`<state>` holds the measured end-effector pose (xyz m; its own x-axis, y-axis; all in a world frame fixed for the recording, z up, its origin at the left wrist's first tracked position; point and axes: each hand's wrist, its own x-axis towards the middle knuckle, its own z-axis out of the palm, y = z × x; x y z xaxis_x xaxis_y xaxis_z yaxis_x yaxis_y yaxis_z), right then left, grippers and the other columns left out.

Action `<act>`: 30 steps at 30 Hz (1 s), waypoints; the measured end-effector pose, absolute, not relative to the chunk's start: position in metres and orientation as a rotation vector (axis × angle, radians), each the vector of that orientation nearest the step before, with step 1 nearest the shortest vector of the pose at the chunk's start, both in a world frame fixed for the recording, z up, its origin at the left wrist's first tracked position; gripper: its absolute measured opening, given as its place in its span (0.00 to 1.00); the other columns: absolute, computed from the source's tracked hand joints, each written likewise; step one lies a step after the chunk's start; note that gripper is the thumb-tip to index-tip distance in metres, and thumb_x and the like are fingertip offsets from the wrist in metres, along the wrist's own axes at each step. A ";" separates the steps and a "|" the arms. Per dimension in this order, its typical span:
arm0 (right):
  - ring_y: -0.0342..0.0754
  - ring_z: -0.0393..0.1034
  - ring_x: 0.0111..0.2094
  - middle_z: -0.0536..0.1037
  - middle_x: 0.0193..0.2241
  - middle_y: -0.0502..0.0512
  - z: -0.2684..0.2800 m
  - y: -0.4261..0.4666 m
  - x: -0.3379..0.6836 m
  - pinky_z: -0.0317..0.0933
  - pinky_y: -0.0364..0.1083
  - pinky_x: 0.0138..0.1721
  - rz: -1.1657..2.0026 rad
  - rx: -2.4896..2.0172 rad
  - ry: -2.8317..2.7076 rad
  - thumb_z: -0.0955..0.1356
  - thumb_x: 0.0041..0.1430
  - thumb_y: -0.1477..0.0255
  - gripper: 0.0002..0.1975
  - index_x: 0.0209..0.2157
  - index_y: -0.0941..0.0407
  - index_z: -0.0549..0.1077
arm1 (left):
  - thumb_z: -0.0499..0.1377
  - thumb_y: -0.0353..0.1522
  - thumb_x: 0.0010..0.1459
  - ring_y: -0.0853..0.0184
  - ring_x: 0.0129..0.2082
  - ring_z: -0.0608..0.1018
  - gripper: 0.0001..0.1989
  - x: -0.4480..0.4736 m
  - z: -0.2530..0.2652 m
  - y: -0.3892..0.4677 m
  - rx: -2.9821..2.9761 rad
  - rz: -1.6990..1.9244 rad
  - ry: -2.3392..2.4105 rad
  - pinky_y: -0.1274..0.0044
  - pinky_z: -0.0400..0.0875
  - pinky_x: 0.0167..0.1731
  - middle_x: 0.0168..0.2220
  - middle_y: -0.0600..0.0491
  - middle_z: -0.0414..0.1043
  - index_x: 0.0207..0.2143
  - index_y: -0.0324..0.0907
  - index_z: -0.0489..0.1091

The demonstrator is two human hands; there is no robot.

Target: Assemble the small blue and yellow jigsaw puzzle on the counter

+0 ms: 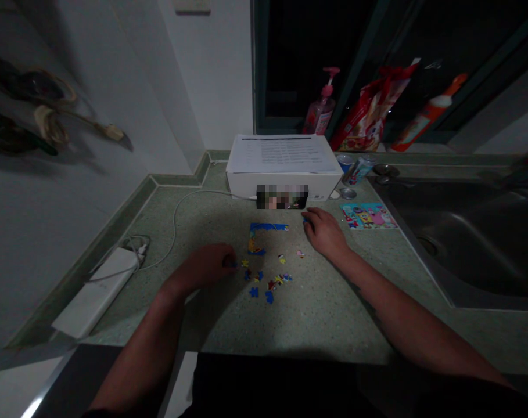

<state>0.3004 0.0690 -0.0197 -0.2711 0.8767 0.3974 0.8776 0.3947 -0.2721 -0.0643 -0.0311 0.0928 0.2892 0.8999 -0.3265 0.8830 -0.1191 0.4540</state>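
Observation:
A partly joined jigsaw puzzle (251, 238) lies on the counter, its blue and yellow pieces forming a top edge and a left side. My left hand (209, 262) is left of it, fingers curled, with a bit of blue puzzle piece at the fingertips. To the right, my right hand (325, 231) rests on the counter, its bent fingers closed around a small blue puzzle piece (305, 220), mostly hidden. Several loose puzzle pieces (269, 297) are scattered below the joined part. A pink piece (300, 253) and a yellow piece (282, 259) sit between the hands.
Behind the puzzle, a phone (282, 197) leans on a white box (241, 181), with a cable running left to a power strip (96, 293). A colourful picture card (368, 216) lies beside the sink (490, 244). Cans (358, 169) and a pump bottle (319, 113) stand behind.

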 end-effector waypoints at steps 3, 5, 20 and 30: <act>0.68 0.76 0.60 0.83 0.59 0.73 -0.019 0.068 0.300 0.69 0.66 0.66 -0.031 -1.497 -2.180 0.65 0.72 0.72 0.20 0.58 0.61 0.83 | 0.62 0.33 0.61 0.53 0.41 0.84 0.08 -0.064 0.090 -0.030 2.015 -0.039 1.564 0.63 0.76 0.44 0.41 0.48 0.86 0.39 0.48 0.81; 0.68 0.76 0.60 0.83 0.59 0.73 -0.019 0.068 0.301 0.69 0.66 0.66 -0.032 -1.490 -2.181 0.65 0.72 0.72 0.20 0.58 0.61 0.83 | 0.61 0.34 0.64 0.54 0.43 0.84 0.09 -0.065 0.088 -0.029 2.020 0.003 1.529 0.63 0.76 0.47 0.44 0.50 0.86 0.42 0.51 0.82; 0.69 0.77 0.60 0.83 0.59 0.72 -0.019 0.067 0.303 0.70 0.68 0.65 -0.051 -1.457 -2.170 0.66 0.72 0.72 0.19 0.57 0.60 0.83 | 0.64 0.33 0.62 0.56 0.41 0.82 0.07 -0.065 0.084 -0.028 2.094 -0.016 1.543 0.67 0.73 0.42 0.44 0.47 0.82 0.42 0.44 0.81; 0.69 0.75 0.63 0.83 0.60 0.72 -0.011 0.062 0.299 0.68 0.69 0.67 -0.044 -1.429 -2.177 0.66 0.71 0.72 0.19 0.57 0.59 0.83 | 0.61 0.32 0.61 0.56 0.43 0.83 0.08 -0.063 0.091 -0.033 2.078 0.090 1.510 0.67 0.73 0.44 0.45 0.50 0.84 0.39 0.51 0.80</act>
